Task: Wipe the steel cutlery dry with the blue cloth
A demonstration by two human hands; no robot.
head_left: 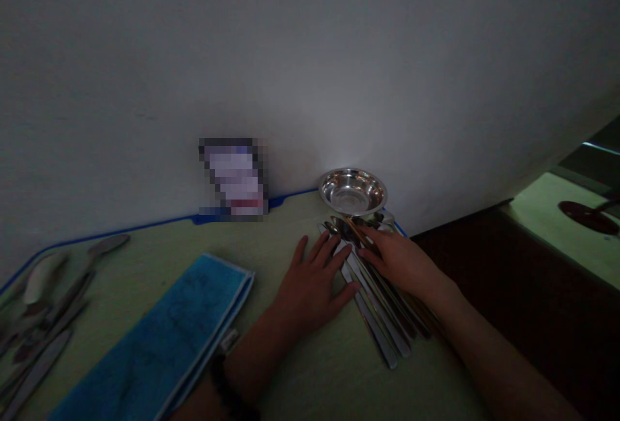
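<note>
A bundle of metal cutlery (375, 305) lies fanned on the pale green tabletop, handles towards me, spoon bowls at the far end. Some wooden chopsticks (355, 230) lie among it. My left hand (310, 282) is open, its fingers spread, with the fingertips at the bundle's left side. From the right, my right hand (407, 258) rests over the bundle's right side, with thumb and forefinger stretched out and apart. Its other fingers are hidden. Just beyond the bundle stands a shiny steel bowl (352, 195), close to the wall.
A folded blue cloth (159, 337) lies left of my left arm. More cutlery (53, 324), blurred, is spread at the far left. A blurred-out phone-like object (237, 179) leans on the wall. The table's blue edge (159, 224) runs along the wall; another green table (571, 221) stands right.
</note>
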